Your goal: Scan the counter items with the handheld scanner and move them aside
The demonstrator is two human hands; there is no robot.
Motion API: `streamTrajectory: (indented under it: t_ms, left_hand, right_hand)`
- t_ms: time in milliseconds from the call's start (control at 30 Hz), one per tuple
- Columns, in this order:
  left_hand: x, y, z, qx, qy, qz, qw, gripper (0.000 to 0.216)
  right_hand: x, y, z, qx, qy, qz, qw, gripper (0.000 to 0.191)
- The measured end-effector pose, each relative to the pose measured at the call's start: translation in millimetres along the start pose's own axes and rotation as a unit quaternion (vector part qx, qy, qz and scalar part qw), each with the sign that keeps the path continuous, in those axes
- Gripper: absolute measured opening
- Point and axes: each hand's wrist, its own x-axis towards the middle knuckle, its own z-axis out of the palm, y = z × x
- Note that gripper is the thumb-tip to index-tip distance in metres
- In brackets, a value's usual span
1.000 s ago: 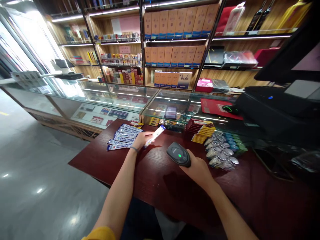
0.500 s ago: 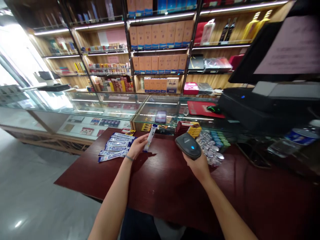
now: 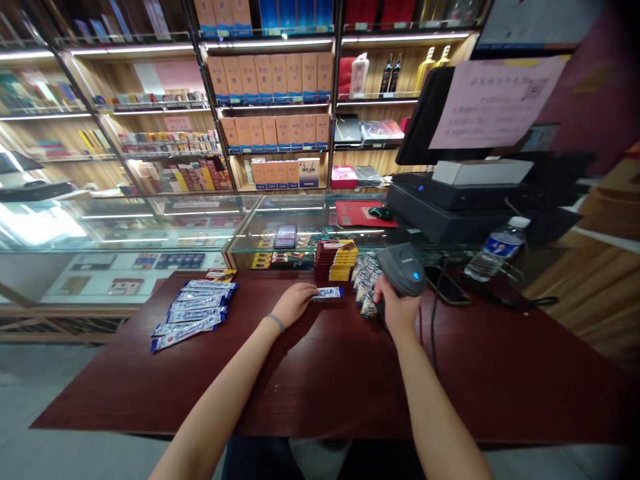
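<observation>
My left hand (image 3: 295,303) is closed on one end of a slim blue-and-white packet (image 3: 329,293), which lies low over the dark red table (image 3: 300,380). In my right hand (image 3: 400,310) is a black barcode scanner (image 3: 403,267) with a blue light on top, gripped by its handle. Several similar blue-and-white packets (image 3: 197,307) lie fanned out left of my left hand. Between the hands, toward the back, stands a stack of red-and-yellow packs (image 3: 335,260). Small silver-topped jars (image 3: 367,283) stand beside it, partly hidden behind the scanner.
A phone (image 3: 447,287) and a water bottle (image 3: 497,250) are on the right. Behind the table runs a glass display counter (image 3: 280,213). A monitor (image 3: 425,117) with a paper sheet rises at right. The scanner's cable (image 3: 434,333) hangs over the table.
My view has turned to the right. The packet in my left hand has gone from tilted upright to nearly flat, closer to the red-and-yellow stack. The scanner has moved right, over the jars.
</observation>
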Motion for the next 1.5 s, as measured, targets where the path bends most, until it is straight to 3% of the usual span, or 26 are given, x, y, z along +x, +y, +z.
streamTrajectory:
  t_ms: [400,767,1033,1267,1500]
  left_hand:
    - [37,-11,48,0.055,-0.032,-0.050,0.997,0.031]
    - [45,-8,50,0.132,-0.068,-0.027,0.989,0.037]
    - [41,-13,54,0.091,-0.030,-0.045,0.994,0.036]
    - [25,-3,19,0.028,0.041,-0.079,0.996,0.024]
    - [-42,-10,-55,0.070,0.117,-0.136,0.981,0.016]
  right_hand:
    - [6,-3,-5,-0.008,0.026,0.007,1.000,0.035]
    - [6,-1,-6,0.004,0.020,0.003,1.000,0.037]
    - [5,0,-4,0.001,0.023,0.008,1.000,0.039]
    - [-2,-8,3,-0.004,0.004,0.010,1.000,0.039]
    - [-19,0,15,-0.037,-0.085,0.034,0.995,0.039]
